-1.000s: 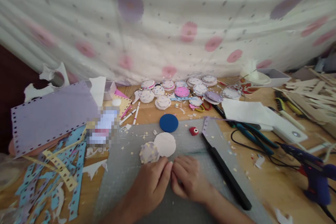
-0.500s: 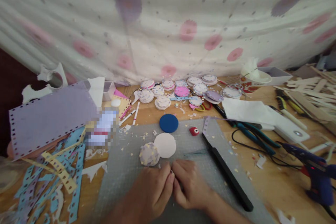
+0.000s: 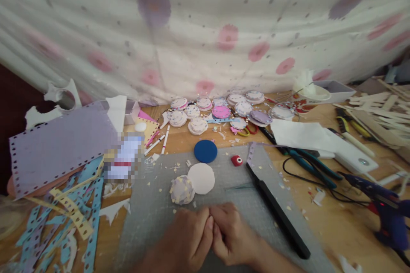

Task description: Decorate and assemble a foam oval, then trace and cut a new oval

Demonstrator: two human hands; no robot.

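My left hand (image 3: 194, 232) and my right hand (image 3: 232, 232) are closed and pressed together at the fingertips, low over the grey cutting mat (image 3: 153, 175). Whatever they pinch between them is too small or hidden to make out. Just beyond my knuckles lie a white scalloped paper disc (image 3: 201, 178) and a round piece dotted with pale yellow and lilac bits (image 3: 182, 190), edges touching. Behind these is a blue disc (image 3: 205, 151). A small red piece with an eye-like spot (image 3: 237, 161) sits to the right. A black-handled tool with a thin tip (image 3: 282, 215) lies beside my right hand.
Punched paper strips (image 3: 64, 213) and a lilac sheet (image 3: 64, 145) crowd the left. Several decorated discs (image 3: 221, 112) stand along the back before a flowered curtain (image 3: 205, 30). At right are pliers (image 3: 314, 168), a blue glue gun (image 3: 381, 209) and wooden sticks (image 3: 381, 115).
Both hands have dropped slightly toward me, still pressed together. A tiny white bit visible between the fingertips earlier is now hidden. The things on the mat have stayed put.
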